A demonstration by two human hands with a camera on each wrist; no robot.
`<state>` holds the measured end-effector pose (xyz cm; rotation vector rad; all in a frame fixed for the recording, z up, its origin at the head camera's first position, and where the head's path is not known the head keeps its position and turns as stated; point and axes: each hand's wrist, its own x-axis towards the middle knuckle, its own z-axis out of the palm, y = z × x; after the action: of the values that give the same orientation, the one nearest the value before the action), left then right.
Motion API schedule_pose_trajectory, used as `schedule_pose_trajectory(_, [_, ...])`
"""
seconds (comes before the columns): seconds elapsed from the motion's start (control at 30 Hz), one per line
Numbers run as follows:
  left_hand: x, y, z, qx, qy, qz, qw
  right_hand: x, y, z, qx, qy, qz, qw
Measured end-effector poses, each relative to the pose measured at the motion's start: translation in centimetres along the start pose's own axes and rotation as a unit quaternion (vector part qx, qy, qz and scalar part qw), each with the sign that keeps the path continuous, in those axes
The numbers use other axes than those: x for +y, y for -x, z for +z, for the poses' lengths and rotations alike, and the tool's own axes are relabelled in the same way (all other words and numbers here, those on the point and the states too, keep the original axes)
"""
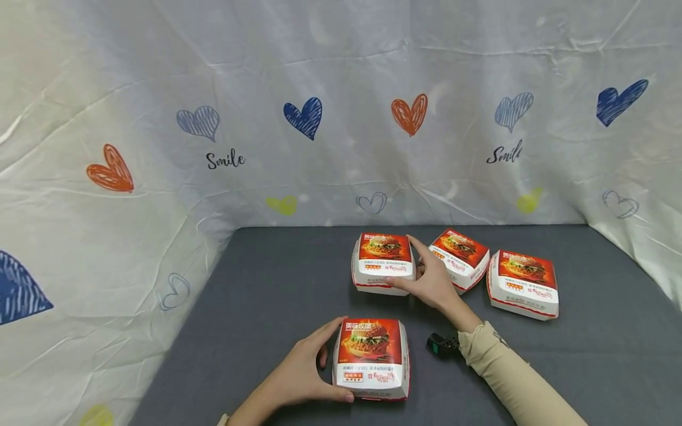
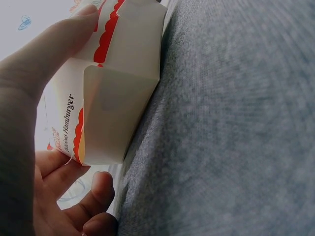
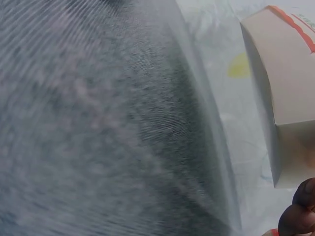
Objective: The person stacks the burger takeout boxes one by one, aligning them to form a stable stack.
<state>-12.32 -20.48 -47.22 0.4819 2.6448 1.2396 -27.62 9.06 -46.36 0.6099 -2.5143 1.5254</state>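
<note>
My left hand [image 1: 306, 367] holds the nearest hamburger box [image 1: 370, 361] by its left side, thumb on the front edge and fingers at the back corner. The left wrist view shows this red-and-white carton [image 2: 118, 108] close to the grey cloth. Farther back, my right hand [image 1: 431, 281] grips another hamburger box [image 1: 383, 260] from its right side, thumb in front and a finger behind. In the right wrist view that carton [image 3: 295, 88] appears raised off the cloth, and only some fingertips [image 3: 298, 214] show.
Two more hamburger boxes stand to the right, one turned at an angle [image 1: 460, 257] just behind my right hand and one [image 1: 524, 284] beside it. Dark grey cloth [image 1: 277, 284] covers the table. A pale curtain [image 1: 341, 160] with printed hearts hangs behind.
</note>
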Motion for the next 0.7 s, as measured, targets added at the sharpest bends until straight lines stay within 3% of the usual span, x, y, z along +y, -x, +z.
schedule_pose_trajectory(0.33, [-0.3, 0.0, 0.1, 0.005, 0.003, 0.009, 0.9999, -1.5, -0.3, -1.4, 0.032, -0.029, -0.016, 0.999])
schedule_pose_trajectory(0.53, [-0.3, 0.0, 0.0, 0.006, 0.004, 0.012, 0.9999, -2.3, -0.2, -2.2, 0.023, -0.063, -0.013, 0.998])
schedule_pose_trajectory(0.7, [-0.3, 0.1, 0.0, 0.008, 0.003, 0.02, 0.9998, -2.9, -0.2, -2.4, 0.024, -0.056, -0.028, 0.998])
